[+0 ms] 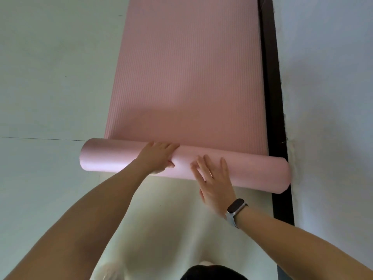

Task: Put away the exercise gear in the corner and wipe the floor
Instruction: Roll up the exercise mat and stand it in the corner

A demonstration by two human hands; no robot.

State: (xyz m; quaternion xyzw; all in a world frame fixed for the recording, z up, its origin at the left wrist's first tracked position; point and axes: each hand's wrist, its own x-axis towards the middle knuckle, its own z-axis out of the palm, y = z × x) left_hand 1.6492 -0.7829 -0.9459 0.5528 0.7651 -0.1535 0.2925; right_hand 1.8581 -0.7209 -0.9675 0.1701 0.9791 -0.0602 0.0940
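A pink ribbed exercise mat (187,67) lies flat on the pale floor and runs away from me along the wall. Its near end is rolled into a thick pink roll (252,170) lying crosswise. My left hand (156,157) rests over the top of the roll left of its middle, fingers reaching over the far side. My right hand (215,181) lies flat on the roll's near side with straight, spread fingers; a smart band sits on that wrist.
A dark baseboard strip (272,98) runs along the white wall (327,98) on the right; the roll's right end touches the wall. Pale tiled floor (50,77) spreads out to the left, with a tile seam (40,138) level with the roll.
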